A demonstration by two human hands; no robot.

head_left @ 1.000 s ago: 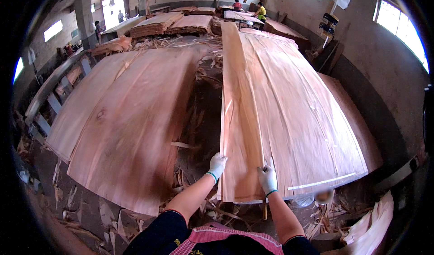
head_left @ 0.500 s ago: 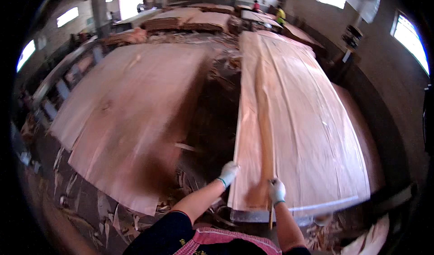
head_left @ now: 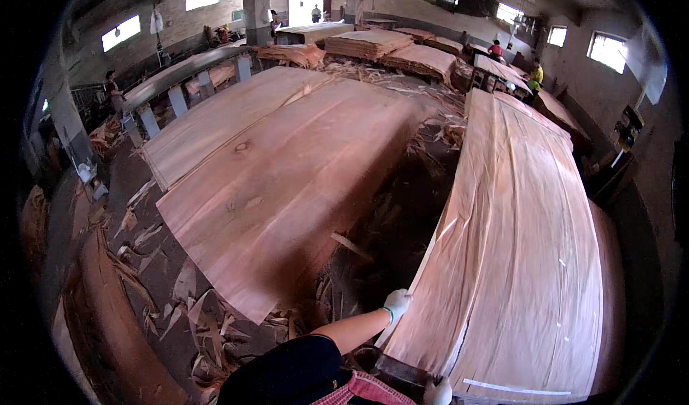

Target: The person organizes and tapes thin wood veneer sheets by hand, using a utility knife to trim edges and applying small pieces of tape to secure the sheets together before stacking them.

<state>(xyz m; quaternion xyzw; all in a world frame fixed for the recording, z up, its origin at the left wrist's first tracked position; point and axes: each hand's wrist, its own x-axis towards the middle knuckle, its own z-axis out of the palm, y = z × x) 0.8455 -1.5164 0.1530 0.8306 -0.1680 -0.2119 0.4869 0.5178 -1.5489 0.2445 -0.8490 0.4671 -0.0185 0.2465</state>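
My left hand (head_left: 397, 303), in a white glove, is closed on the near left edge of the long pale veneer sheet (head_left: 525, 247) lying on the right-hand stack. My right hand (head_left: 437, 391), also gloved, is at that sheet's near end by the bottom rim of the picture; its fingers are mostly hidden. The sheet has lengthwise creases and a dark, narrow split near my right hand. To the left lies a wide stack of reddish veneer (head_left: 273, 190), with a shadowed gap between the two.
Torn veneer scraps (head_left: 158, 283) litter the floor. More stacks (head_left: 362, 45) fill the back, near a long rail on supports (head_left: 176, 71). Co-workers stand at the back right (head_left: 535, 75), (head_left: 494, 50) and at the left (head_left: 113, 89). A pillar (head_left: 64, 118) rises at the far left.
My view has swung left, so the stacks sit lower and further right. The folded, darker strip along the right sheet looks flatter now, and my right hand has slipped toward the picture's bottom edge.
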